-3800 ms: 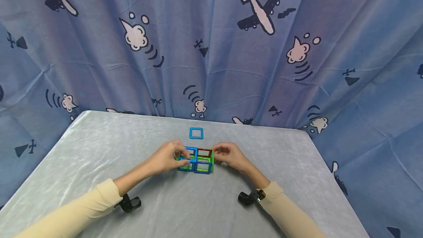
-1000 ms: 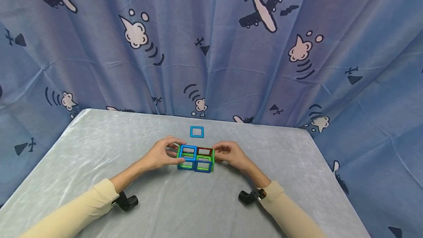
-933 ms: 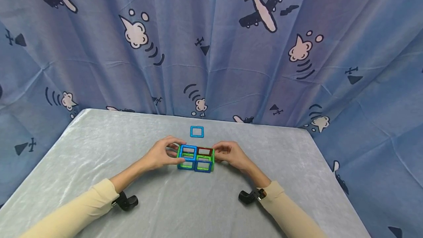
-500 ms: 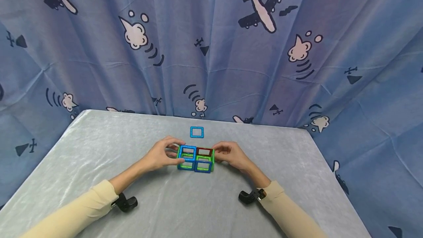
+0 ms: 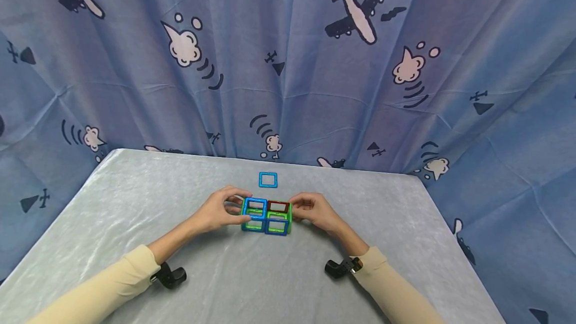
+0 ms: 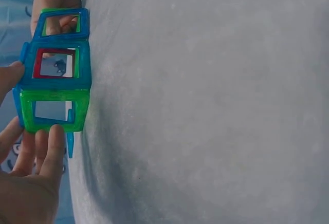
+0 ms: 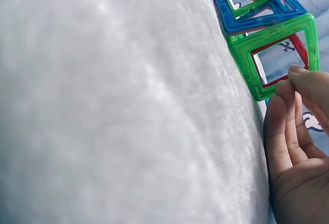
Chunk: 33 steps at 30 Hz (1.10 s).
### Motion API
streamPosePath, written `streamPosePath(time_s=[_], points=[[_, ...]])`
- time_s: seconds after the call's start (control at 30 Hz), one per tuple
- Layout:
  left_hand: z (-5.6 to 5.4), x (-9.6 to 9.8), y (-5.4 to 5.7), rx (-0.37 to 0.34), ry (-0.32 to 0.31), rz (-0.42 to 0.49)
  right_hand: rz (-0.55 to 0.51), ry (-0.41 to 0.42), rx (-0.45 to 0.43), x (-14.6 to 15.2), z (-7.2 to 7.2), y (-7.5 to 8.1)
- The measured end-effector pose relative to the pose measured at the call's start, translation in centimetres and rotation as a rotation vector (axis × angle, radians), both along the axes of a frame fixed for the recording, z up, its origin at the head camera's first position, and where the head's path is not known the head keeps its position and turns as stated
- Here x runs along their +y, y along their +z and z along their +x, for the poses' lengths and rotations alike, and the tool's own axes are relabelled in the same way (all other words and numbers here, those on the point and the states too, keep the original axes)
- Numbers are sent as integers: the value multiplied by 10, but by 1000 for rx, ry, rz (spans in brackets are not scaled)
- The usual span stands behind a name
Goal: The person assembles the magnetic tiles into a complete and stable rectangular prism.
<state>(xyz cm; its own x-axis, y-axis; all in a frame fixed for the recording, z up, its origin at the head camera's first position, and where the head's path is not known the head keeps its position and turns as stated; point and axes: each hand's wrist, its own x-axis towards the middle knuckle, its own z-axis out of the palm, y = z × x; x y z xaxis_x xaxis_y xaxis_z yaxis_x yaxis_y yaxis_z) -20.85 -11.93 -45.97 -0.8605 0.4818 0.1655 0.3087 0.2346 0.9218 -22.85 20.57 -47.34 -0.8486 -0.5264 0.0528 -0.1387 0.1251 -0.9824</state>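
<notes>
A box of magnetic tiles (image 5: pixel 277 226) stands on the table, two squares wide, with dark blue front tiles and green end tiles. A light blue tile (image 5: pixel 255 199) lies over its left half. At the back of the right half is a red tile (image 5: pixel 279 207). My left hand (image 5: pixel 220 209) holds the left end, thumb at the front top corner and index finger toward the back. In the left wrist view other fingertips touch the green end tile (image 6: pixel 79 111). My right hand (image 5: pixel 317 211) pinches the edge of the right green tile (image 7: pixel 247 64) between thumb and fingers.
One loose light blue square tile (image 5: pixel 268 186) lies flat behind the box. A pale silvery cloth covers the table (image 5: pixel 252 284). Beyond the table's far edge hangs a blue curtain (image 5: pixel 243 64) with airplane prints. Both wrists carry black camera mounts (image 5: pixel 171 276).
Earlier, the left hand pinched the light blue tile over the box's left half. It has since let go and shifted left onto the box's end. The right hand stays in place.
</notes>
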Motion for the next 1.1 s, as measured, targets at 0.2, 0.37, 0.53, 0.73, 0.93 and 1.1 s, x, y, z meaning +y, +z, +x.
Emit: streamPosePath(time_s=[0.2, 0.37, 0.53, 0.73, 0.93, 1.1], points=[[0, -1, -1, -8, -5, 4, 10, -4, -10, -1, 1, 1], [0, -1, -1, -16, -8, 4, 18, -5, -19, -1, 1, 2], [1, -1, -1, -15, -2, -9, 25, -3, -16, -1, 1, 2], [1, -1, -1, 8, 11, -21, 21, -2, -4, -1, 1, 2], [0, 0, 0, 6, 9, -8, 24, -5, 6, -1, 0, 2], [0, 0, 1, -7, -2, 9, 27, -5, 8, 0, -2, 2]])
